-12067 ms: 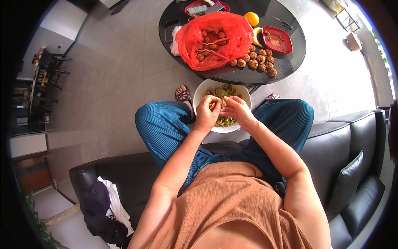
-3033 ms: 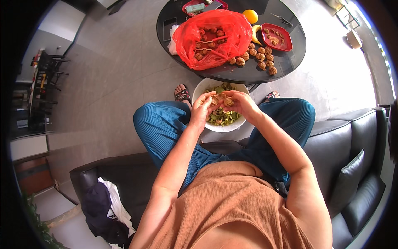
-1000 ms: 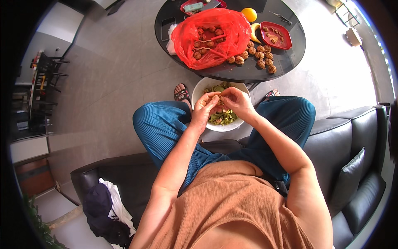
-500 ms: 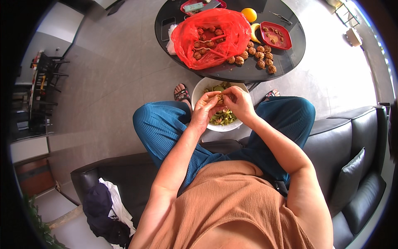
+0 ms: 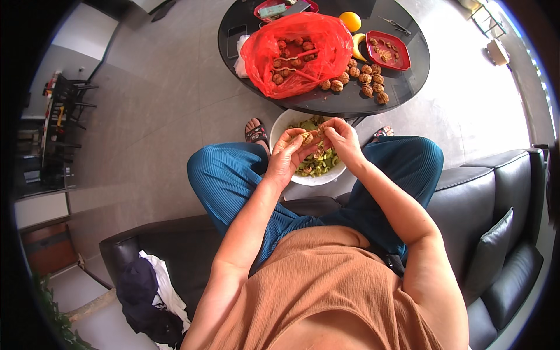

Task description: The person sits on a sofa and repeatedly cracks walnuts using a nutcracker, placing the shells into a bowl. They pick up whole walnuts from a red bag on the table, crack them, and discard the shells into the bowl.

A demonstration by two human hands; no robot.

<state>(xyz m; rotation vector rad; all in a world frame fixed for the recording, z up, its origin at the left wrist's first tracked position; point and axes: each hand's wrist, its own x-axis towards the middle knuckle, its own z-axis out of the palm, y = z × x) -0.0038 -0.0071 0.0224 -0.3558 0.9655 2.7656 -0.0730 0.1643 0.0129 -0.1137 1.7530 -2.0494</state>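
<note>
Both hands meet over a white bowl (image 5: 278, 127) between my knees, which holds green and brownish husk or peel scraps (image 5: 318, 167). My left hand (image 5: 284, 158) is closed around a cracked walnut (image 5: 307, 137), its fingers curled under it. Close beside it, my right hand (image 5: 346, 146) has thumb and fingertips pinched together on a small light-brown bit, seemingly a walnut piece; its exact form is too small to make out.
Beyond the bowl is a round black table (image 5: 408, 87). On it are an open red plastic bag (image 5: 335, 52) of walnuts, loose walnuts (image 5: 366, 77), a red tray (image 5: 403, 63) with walnut pieces, a banana (image 5: 357, 46), an orange fruit (image 5: 350, 21) and a phone (image 5: 236, 36). A black sofa (image 5: 466, 186) surrounds me.
My right hand has drawn slightly away to the right from the walnut, with a small bit in its fingertips. More of the walnut in my left hand shows.
</note>
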